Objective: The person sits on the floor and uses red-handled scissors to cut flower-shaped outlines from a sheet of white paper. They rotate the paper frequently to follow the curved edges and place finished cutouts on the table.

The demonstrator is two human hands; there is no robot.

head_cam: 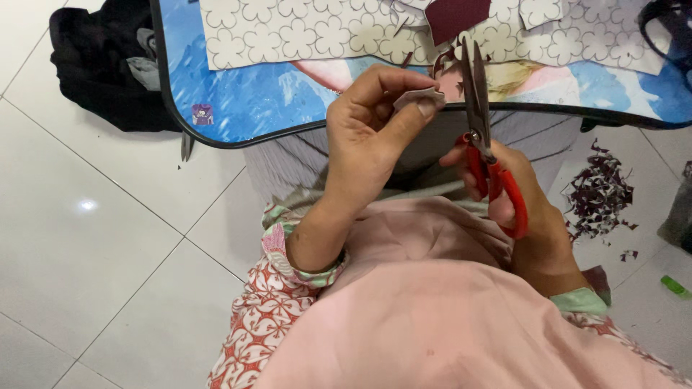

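Above the lap, left hand (pixel 371 126) is raised, fingers pinching a small pale paper cutout (pixel 418 97). Right hand (pixel 522 209) grips red-handled scissors (pixel 484 137), blades nearly closed beside the cutout, near the blue tabletop (pixel 245 108).

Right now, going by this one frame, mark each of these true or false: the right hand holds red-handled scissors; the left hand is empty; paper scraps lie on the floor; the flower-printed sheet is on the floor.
1. The right hand holds red-handled scissors: true.
2. The left hand is empty: false, it pinches a small paper cutout.
3. Paper scraps lie on the floor: true.
4. The flower-printed sheet is on the floor: false, it lies on the blue table.
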